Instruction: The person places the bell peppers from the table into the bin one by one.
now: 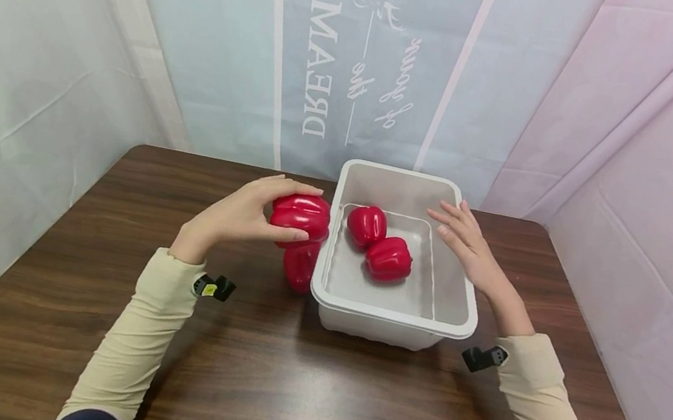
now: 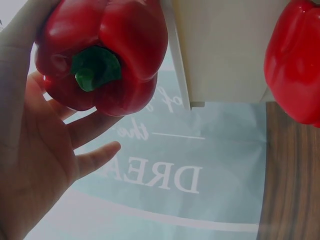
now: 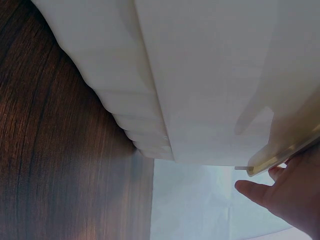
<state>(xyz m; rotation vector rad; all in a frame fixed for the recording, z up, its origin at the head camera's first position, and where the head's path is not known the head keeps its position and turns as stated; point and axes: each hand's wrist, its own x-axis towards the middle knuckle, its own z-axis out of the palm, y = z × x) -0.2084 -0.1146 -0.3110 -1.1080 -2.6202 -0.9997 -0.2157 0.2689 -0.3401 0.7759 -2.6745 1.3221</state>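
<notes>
My left hand (image 1: 241, 212) grips a red bell pepper (image 1: 302, 215) beside the left rim of a white plastic bin (image 1: 395, 318). In the left wrist view the held pepper (image 2: 100, 55) shows its green stem, thumb on one side and fingers on the other. Below it, against the bin's left wall, is another red bell pepper (image 1: 301, 267), partly hidden. Two more peppers lie inside the bin, one farther back (image 1: 366, 227) and one nearer the middle (image 1: 389, 259). At the bin's right rim my right hand (image 1: 468, 248) has its fingers extended over the edge and holds nothing.
The bin stands on a dark wood-grain table (image 1: 227, 371), toward its far edge. Behind the table hangs a pale blue cloth (image 1: 363, 57) with mirrored lettering. White cloth walls (image 1: 6, 129) flank the left and right sides.
</notes>
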